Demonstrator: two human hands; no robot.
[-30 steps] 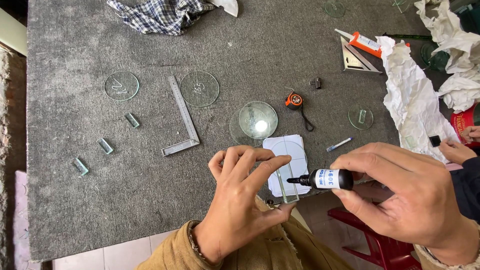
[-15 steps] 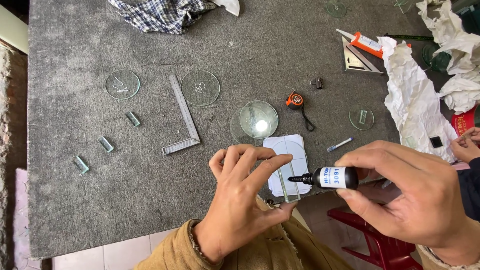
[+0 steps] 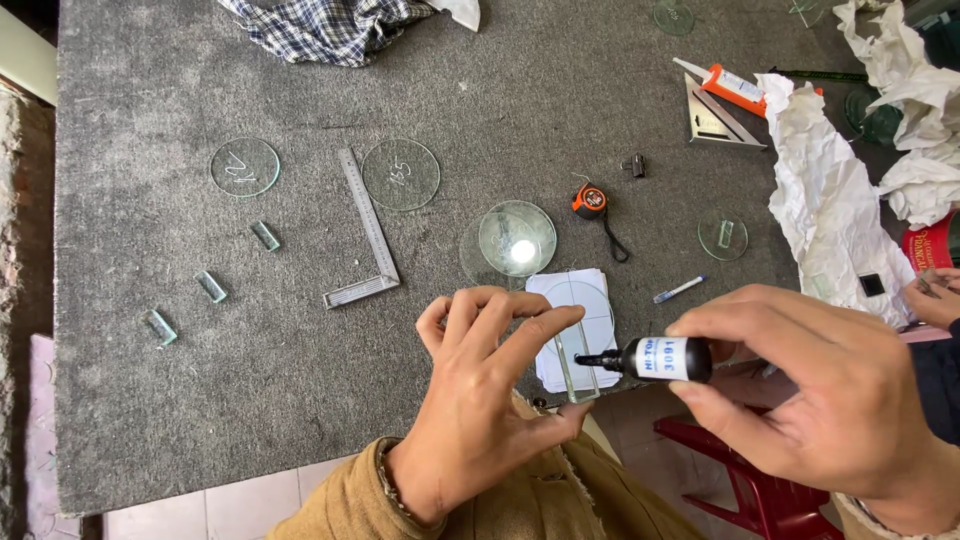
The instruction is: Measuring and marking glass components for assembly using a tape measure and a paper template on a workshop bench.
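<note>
L hand (image 3: 478,400) fingers pinched, R hand (image 3: 830,400) gripping, both raised.

Bare hands, tan jacket sleeves.
Left hand (image 3: 480,400) bare, fingers (image 3: 520,345) ringless; ribbed knit cuff on its tan canvas sleeve (image 3: 345,500). Right hand (image 3: 830,400) bare, tan cuff edge barely showing.

This looks like a small glass-working workshop. A bench covered in grey felt (image 3: 200,420) carries cut glass discs (image 3: 245,166), small glass blocks (image 3: 210,286), a steel try square (image 3: 368,232), an orange tape measure (image 3: 590,202) and, at the far right, a metal triangle (image 3: 715,117) beside an adhesive tube (image 3: 725,82). Crumpled white paper (image 3: 825,200) lies along the right, and a checked rag (image 3: 325,25) at the far edge.
</note>
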